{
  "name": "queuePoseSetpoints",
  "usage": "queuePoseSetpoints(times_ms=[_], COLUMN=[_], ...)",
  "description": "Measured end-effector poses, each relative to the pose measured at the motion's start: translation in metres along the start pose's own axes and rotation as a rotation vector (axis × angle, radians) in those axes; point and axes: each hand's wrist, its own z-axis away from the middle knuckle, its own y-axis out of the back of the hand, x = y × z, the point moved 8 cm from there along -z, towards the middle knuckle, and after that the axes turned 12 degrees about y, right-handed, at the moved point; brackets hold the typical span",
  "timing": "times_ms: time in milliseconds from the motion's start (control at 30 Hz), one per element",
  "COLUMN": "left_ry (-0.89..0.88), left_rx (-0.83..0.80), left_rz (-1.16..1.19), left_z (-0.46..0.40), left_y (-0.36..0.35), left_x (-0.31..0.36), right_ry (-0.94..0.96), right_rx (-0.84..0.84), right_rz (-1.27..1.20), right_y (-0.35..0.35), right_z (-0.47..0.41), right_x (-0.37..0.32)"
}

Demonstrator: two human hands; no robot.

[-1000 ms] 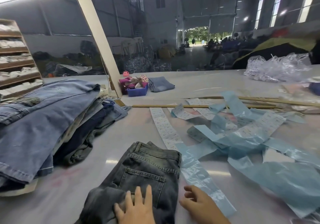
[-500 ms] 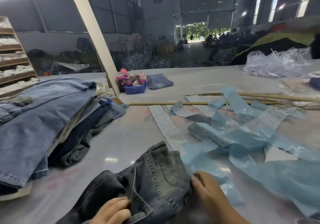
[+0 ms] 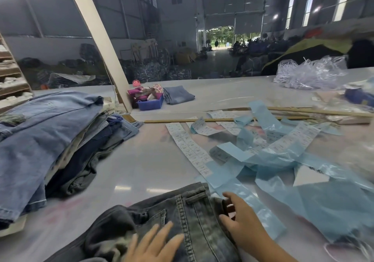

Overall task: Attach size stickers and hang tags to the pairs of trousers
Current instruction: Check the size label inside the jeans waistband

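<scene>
The trousers [image 3: 188, 219] are faded grey denim. The table [image 3: 141, 160] looks smooth and glossy. Shiny blue backing strips [image 3: 269, 182] lie crinkled.

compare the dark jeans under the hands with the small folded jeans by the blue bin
The dark jeans are charcoal grey, near, spread out with both hands on them; the folded jeans are light blue, far across the table, neatly folded and untouched beside the blue bin. Both are denim lying on the table.
</scene>
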Motion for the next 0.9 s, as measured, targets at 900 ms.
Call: queuePoseSetpoints(times_ms=[900], left_ry=[-0.038], left_rx=[0.284], left_rz=[0.292], left_z=[0.012], left_y=[-0.038], left_x=[0.047], right_ry=[-0.116], right_rx=[0.17], right_rz=[-0.96], right_y=[0.016], right_z=[0.049], right_x=[-0.035])
